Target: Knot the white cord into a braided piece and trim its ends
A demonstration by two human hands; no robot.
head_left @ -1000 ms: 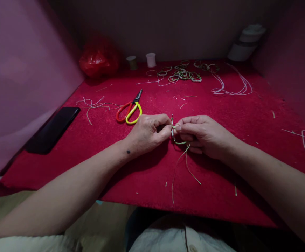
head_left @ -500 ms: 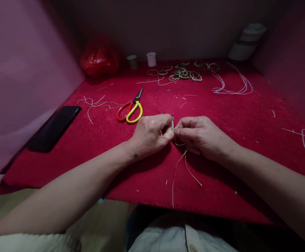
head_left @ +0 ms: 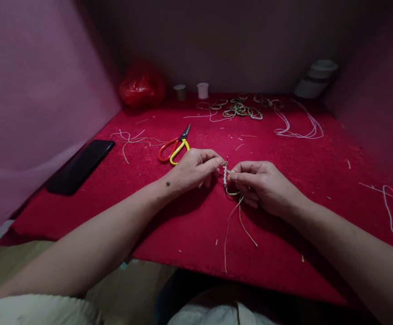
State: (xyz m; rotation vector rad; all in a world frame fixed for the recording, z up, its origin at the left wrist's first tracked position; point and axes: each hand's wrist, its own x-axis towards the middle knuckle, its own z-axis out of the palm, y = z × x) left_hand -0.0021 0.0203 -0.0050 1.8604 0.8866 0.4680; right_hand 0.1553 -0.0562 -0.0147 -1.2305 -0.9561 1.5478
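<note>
Head view: the right grip pinches green cord; the left grip touches the bracelet between them, pinching or not I cannot tell. That left grip partly covers the scissors; the phone lies farther left. Beyond both, on the counter, sit a bag and two cups, contents hidden.

Dim light leaves the wall beyond the right grip nearly black. Soft shadow lies on the counter beneath the left grip. Leftward and farther off, glare flecks the blurred bag; wide-angle stretch shows toward the edges.
</note>
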